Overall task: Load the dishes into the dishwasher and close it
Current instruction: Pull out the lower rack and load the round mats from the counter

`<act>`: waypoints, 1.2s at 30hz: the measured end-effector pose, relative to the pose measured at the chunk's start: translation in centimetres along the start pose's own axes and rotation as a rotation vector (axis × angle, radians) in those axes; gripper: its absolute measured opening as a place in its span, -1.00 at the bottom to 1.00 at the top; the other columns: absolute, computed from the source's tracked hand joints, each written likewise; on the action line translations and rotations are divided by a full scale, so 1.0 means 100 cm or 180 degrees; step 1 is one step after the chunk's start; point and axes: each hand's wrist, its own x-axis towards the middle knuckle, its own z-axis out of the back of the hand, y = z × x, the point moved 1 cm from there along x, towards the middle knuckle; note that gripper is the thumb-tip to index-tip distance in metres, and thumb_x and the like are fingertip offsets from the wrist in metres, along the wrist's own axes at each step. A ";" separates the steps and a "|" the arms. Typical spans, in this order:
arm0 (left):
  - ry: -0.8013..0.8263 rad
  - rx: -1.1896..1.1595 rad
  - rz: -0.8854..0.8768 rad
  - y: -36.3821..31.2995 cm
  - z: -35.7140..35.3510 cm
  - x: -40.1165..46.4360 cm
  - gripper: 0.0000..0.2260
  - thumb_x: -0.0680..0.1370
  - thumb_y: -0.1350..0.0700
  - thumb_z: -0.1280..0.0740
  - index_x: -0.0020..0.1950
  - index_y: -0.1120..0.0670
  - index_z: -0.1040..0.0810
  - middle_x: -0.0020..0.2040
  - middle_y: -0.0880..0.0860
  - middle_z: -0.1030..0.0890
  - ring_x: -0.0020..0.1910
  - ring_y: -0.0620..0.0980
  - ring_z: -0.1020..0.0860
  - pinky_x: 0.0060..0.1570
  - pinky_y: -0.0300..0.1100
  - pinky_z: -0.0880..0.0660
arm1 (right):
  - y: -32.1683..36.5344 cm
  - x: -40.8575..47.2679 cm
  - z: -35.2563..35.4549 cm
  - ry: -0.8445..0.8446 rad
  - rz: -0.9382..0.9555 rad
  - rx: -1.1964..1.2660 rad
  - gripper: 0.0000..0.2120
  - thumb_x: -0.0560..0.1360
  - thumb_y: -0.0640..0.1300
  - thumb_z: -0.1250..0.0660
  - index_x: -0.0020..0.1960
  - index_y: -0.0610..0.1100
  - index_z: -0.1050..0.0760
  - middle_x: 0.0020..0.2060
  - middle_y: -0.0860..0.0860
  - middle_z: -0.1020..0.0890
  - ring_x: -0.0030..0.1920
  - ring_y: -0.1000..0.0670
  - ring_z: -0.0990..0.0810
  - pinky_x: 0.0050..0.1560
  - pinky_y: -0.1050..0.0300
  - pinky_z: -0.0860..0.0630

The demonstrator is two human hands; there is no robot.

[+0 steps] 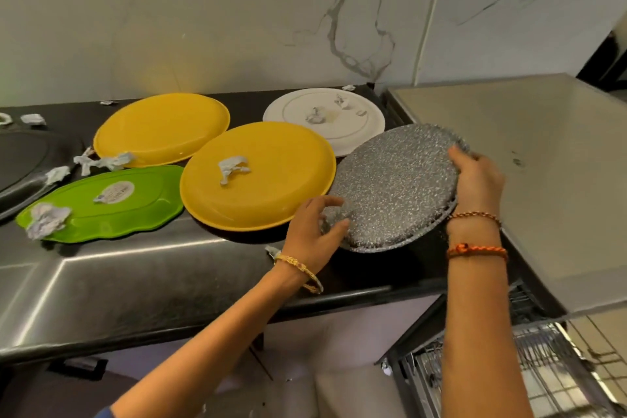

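- A dark tabletop runs from the left edge to the middle, with crumpled paper scraps lying at its far left.
- A green leaf-shaped tray lies near the left, holding a paper wad at its left end.
- A far yellow plate sits behind the tray; a near yellow plate lies right of it, with a paper scrap on top.
- A white plate sits far back, right of the yellow ones, carrying small scraps.
- The left hand pinches the near-left rim of a grey speckled plate, fingers curled over the edge.
- The grey speckled plate is tilted, raised at its right, just beside the near yellow plate at the tabletop's right end.
- The right hand grips the plate's right rim, thumb on top.
- A steel dishwasher hood stands at the right, and a wire rack shows below it at near right.
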 end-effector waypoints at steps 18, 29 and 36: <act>-0.1755 -0.3432 0.1801 0.012 0.104 0.022 -0.71 0.62 0.00 -0.09 0.05 0.14 -0.51 0.15 0.11 -0.54 -0.09 0.03 -0.54 -0.11 -0.10 -0.45 | -0.008 -0.058 -0.097 0.0992 -0.0434 0.1163 -0.87 0.48 -0.29 -0.29 -0.22 -0.14 -0.52 -0.45 0.08 -0.61 -0.41 0.16 -0.56 -0.35 0.32 -0.50; -0.4826 -0.2796 0.1195 0.079 0.294 -0.074 -0.76 0.60 -0.04 -0.16 -0.02 0.10 -0.51 -0.02 0.03 -0.55 -0.11 -0.02 -0.54 -0.06 -0.16 -0.54 | -0.056 -0.192 -0.243 0.3395 -0.1019 -0.0291 -0.81 0.56 -0.09 -0.16 0.02 -0.12 -0.51 -0.24 0.04 -0.59 -0.34 0.08 -0.52 -0.54 0.39 -0.39; -0.5811 -0.2620 0.0948 0.102 0.402 -0.151 -0.73 0.60 0.00 -0.18 -0.26 0.07 -0.43 -0.28 -0.05 -0.50 -0.37 -0.14 -0.48 -0.52 -0.36 -0.47 | -0.096 -0.316 -0.361 0.4293 -0.2012 -0.0371 -0.84 0.54 -0.06 -0.19 -0.16 -0.05 -0.50 -0.39 0.11 -0.62 -0.42 0.14 -0.59 -0.45 0.35 -0.49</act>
